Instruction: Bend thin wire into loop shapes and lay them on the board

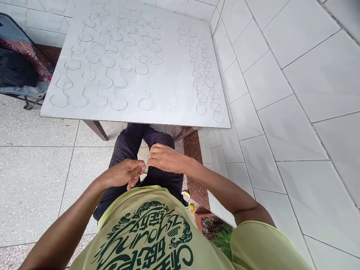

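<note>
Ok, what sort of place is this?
Probably a tiled porch or veranda, not a factory: speckled terrazzo floor, white glazed tiles along one side, and green fern leaves just past the tiled edge.

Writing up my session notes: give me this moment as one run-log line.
left hand: curled around thin wire | right hand: fingertips meeting left hand | white table: rows of curved wire pieces

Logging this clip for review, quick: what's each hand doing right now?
Left hand: closed, fingers curled on what looks like a thin wire.
Right hand: closed, pinching beside it; anything held is too thin to tell.
</note>
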Demonstrator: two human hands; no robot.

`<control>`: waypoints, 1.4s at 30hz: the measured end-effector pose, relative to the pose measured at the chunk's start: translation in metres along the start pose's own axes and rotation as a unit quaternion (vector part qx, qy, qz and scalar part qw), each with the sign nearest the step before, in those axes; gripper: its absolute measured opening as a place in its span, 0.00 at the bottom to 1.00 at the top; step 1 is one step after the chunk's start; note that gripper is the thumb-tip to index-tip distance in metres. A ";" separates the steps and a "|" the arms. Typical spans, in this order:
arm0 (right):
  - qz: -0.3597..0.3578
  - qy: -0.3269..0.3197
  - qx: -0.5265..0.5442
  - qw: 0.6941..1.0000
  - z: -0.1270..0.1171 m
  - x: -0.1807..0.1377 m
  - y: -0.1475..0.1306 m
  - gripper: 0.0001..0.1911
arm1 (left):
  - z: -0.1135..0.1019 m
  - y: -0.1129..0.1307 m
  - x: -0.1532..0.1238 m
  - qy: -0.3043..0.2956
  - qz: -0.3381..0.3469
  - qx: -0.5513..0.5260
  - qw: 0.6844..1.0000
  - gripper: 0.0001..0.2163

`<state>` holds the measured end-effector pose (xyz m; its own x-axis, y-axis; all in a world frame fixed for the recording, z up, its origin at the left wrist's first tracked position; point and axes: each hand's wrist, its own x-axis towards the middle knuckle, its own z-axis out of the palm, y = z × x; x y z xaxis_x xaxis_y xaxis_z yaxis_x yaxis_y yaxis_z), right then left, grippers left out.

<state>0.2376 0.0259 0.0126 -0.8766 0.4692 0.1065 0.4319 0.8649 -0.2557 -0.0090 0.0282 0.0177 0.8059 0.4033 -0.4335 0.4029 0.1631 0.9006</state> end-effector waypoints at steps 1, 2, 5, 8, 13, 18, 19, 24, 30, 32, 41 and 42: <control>0.007 0.005 0.004 1.000 0.000 0.000 0.000 0.17 | 0.003 -0.002 0.000 0.017 -0.001 -0.009 1.000 0.17; 0.012 0.009 0.007 1.000 0.001 0.001 -0.001 0.17 | 0.007 -0.003 -0.001 0.034 -0.002 -0.020 0.999 0.17; 0.013 0.006 0.004 1.000 0.003 0.004 -0.003 0.15 | 0.015 -0.008 0.000 0.073 -0.011 -0.056 0.996 0.17; 0.002 -0.012 -0.025 1.000 0.002 0.008 -0.004 0.13 | 0.018 -0.013 0.003 0.083 -0.022 -0.093 0.992 0.17; 0.076 0.025 -0.012 0.997 -0.014 0.002 0.003 0.08 | 0.018 -0.017 0.004 0.110 -0.008 -0.162 0.981 0.17; 0.304 0.162 0.215 0.914 0.000 -0.006 -0.018 0.16 | 0.020 -0.015 0.007 0.200 0.061 -0.179 0.961 0.16; 0.314 0.156 0.293 0.889 0.009 -0.004 -0.027 0.17 | 0.021 -0.014 0.009 0.218 0.071 -0.181 0.956 0.16; 0.371 0.221 0.494 0.755 0.052 0.014 -0.057 0.18 | 0.022 -0.015 0.015 0.277 0.089 -0.191 0.938 0.18; 0.414 0.290 0.437 0.744 0.064 0.018 -0.049 0.16 | 0.023 -0.031 0.011 0.360 0.071 -0.017 0.930 0.18; 0.408 0.294 0.386 0.774 0.063 0.017 -0.046 0.17 | 0.026 -0.034 0.010 0.370 0.059 0.017 0.927 0.17; 0.344 0.205 0.365 0.840 0.048 0.019 -0.039 0.16 | 0.039 -0.033 0.009 0.334 0.030 0.035 0.941 0.12; 0.339 0.185 0.366 0.847 0.045 0.017 -0.038 0.16 | 0.041 -0.034 0.009 0.333 0.029 0.027 0.942 0.11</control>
<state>0.1966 -0.0066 -0.0188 -0.2953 0.9544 -0.0448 0.4429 0.0952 -0.8915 0.0027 -0.0107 -0.0180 0.3843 0.8884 -0.2512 0.4019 0.0839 0.9118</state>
